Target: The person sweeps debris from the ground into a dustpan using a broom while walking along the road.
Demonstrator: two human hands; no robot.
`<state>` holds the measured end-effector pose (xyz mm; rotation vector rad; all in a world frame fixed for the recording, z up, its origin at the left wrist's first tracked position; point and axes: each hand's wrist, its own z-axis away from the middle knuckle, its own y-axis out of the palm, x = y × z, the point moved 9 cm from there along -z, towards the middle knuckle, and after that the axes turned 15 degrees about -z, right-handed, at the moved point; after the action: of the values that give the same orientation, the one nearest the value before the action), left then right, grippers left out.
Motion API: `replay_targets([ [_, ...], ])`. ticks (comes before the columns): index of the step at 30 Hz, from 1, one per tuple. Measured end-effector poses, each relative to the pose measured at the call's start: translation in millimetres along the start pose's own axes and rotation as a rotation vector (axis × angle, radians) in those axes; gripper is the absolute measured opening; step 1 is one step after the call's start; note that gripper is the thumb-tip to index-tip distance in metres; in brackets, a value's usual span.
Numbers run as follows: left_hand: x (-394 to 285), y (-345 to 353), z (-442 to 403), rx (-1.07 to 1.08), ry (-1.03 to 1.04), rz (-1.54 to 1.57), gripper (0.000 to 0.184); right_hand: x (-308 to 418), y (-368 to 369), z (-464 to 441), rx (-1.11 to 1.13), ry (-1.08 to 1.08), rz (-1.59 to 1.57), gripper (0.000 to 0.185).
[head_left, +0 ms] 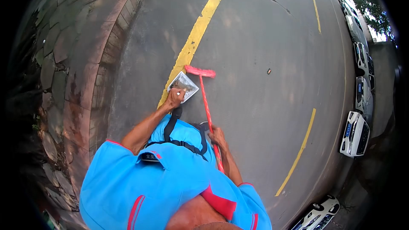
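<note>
My left hand (pixel 174 98) is closed around the dustpan's handle; the white tip of the handle pokes out of the fist. Beyond it lies the pale dustpan (pixel 194 90), with brownish debris inside, partly over the yellow line. My right hand (pixel 217 136) grips the red pole of a broom (pixel 206 104) beside my body. The broom's pinkish-red head (pixel 200 71) rests on the asphalt just past the dustpan's far right side.
A small dark piece of litter (pixel 269 71) lies on the road to the right. Along the left runs a brick-edged kerb (pixel 103 42) with stone paving beyond. A thick yellow line (pixel 200 27) crosses ahead. Parked cars, including a white car (pixel 355 134), line the right side.
</note>
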<state>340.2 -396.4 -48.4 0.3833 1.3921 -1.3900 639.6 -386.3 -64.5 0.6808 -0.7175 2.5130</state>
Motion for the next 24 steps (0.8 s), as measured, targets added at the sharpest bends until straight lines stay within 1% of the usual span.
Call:
replay_targets([
  [1,0,1,-2,0.013,0.008,0.0,0.039,-25,6,3,-0.085,-0.303,0.132,0.052],
  [2,-4,-2,-5,-0.003,0.021,0.001,0.039,-40,10,21,-0.024,-0.141,0.051,0.057],
  [4,-18,1,2,0.024,0.08,-0.026,0.035,-46,13,62,0.061,0.021,-0.141,0.057],
  [5,-14,5,4,0.022,0.085,-0.024,0.035,-56,11,70,0.057,0.018,-0.139,0.057],
  [7,-19,10,3,0.007,0.214,-0.108,0.034,-73,8,78,0.075,0.088,-0.373,0.055],
  [8,-18,11,4,0.008,0.162,-0.034,0.041,-71,3,77,0.066,0.072,-0.375,0.055],
  [9,-21,10,3,-0.003,0.179,-0.037,0.041,-64,-3,79,0.059,0.068,-0.382,0.055],
  [11,-12,13,4,0.034,0.114,-0.022,0.042,-55,-10,68,0.051,0.051,-0.386,0.055],
  [12,-5,19,2,0.019,0.205,-0.168,0.031,-57,-16,56,0.005,0.069,-0.459,0.055],
  [13,-7,16,5,0.015,0.221,-0.173,0.031,-57,-20,45,-0.044,0.087,-0.538,0.056],
  [17,-5,11,4,0.04,0.116,-0.065,0.035,-35,-38,-16,-0.171,0.003,-0.541,0.053],
  [19,11,17,0,0.053,0.038,-0.045,0.036,-46,-39,-56,-0.196,-0.053,-0.314,0.048],
  [22,8,16,-3,0.054,0.083,-0.046,0.039,-42,-29,-58,-0.171,-0.067,-0.216,0.034],
  [24,5,14,-2,0.057,0.077,-0.025,0.039,-53,-13,-38,-0.107,0.052,-0.191,0.046],
])
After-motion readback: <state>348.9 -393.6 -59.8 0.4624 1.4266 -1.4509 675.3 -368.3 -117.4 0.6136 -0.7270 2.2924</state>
